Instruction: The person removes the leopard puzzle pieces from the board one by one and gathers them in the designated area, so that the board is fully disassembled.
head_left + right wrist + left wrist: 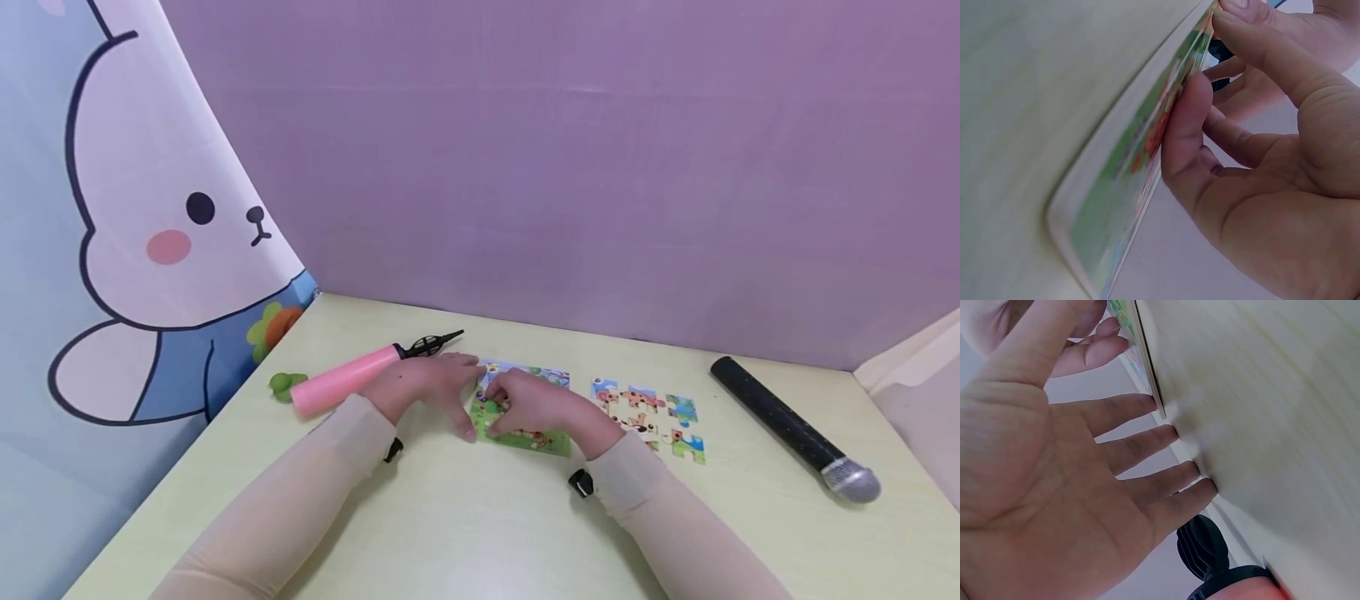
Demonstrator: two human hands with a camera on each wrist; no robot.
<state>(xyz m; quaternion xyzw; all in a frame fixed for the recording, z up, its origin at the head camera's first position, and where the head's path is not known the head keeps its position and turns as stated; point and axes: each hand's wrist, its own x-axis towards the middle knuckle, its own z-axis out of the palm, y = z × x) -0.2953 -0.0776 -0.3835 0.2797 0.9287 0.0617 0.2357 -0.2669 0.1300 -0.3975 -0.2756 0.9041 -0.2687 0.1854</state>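
Note:
A flat puzzle board [555,443] printed with a green and blue cartoon scene lies on the table under both hands. My left hand [442,386] is at the board's left edge, thumb and fingers spread. In the left wrist view, its nearly straight fingertips [1163,433] touch the table, one against the board's edge. Over the board, my right hand [536,404] has bent fingers, and its thumb stays apart from them. A bent finger [1188,119] rests on the printed surface in the right wrist view. No piece shows between its fingers; the thumb's tip is partly hidden.
Several loose jigsaw pieces [688,446] lie right of the board. Farther right is a black microphone [780,417] with a silver head. A pink hand pump [345,382] with a black nozzle lies left, beside a small green object [283,383]. A purple backdrop [570,183] stands behind.

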